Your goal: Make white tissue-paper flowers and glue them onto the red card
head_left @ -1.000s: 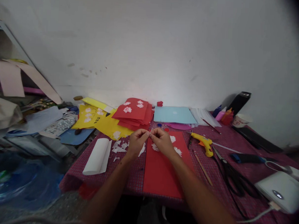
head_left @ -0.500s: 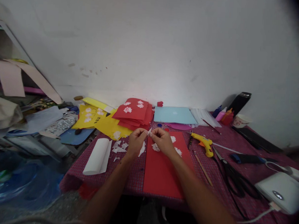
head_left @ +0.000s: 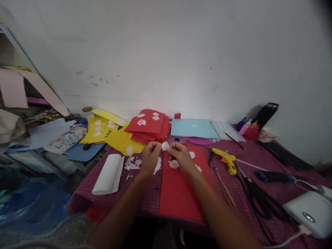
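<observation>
Taking the space between the hands as the dial's centre, the left hand (head_left: 150,158) and right hand (head_left: 180,156) face each other, fingertips narrowed, both pinching a small piece of white paper (head_left: 165,146) there. A red sheet (head_left: 178,194) lies at five o'clock, its white clusters (head_left: 173,164) partly behind the right hand. Torn scraps (head_left: 132,166) and, farther out, a paper roll (head_left: 106,175) lie at eight o'clock, a yellow glue gun (head_left: 230,164) at three, scissors (head_left: 251,187) at four, red cards (head_left: 135,127) at eleven

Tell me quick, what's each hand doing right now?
Left hand: closed, fingertips pinching the white scrap.
Right hand: closed, fingertips pinching the other side of that scrap.
</observation>
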Motion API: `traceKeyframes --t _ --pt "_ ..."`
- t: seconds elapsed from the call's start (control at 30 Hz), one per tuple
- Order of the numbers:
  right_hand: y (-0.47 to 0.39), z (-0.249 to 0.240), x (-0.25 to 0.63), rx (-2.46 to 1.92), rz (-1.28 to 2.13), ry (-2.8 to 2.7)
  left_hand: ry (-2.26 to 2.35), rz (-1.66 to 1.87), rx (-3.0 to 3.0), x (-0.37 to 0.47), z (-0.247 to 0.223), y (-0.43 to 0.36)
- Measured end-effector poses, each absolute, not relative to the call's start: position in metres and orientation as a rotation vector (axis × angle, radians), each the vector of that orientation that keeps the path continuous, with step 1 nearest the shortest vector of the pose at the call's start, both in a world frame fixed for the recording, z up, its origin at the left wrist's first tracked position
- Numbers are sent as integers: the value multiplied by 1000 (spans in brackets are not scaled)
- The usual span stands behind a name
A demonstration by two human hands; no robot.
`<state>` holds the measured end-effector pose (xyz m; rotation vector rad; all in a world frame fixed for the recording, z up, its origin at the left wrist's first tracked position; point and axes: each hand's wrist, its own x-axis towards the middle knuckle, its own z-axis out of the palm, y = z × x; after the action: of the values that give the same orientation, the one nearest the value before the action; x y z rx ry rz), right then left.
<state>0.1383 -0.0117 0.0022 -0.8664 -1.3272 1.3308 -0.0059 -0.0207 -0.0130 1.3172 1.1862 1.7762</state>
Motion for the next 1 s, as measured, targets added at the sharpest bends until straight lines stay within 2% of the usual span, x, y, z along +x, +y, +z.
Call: traceKeyframes --t 0.5,1.0 --pt "-14 7 139 -886 1422 -1286 1268 1682 1898 1 -1 -37" --pt "-9 3 138 -904 1314 -1195 1149 1738 1367 -3 -8 -26"
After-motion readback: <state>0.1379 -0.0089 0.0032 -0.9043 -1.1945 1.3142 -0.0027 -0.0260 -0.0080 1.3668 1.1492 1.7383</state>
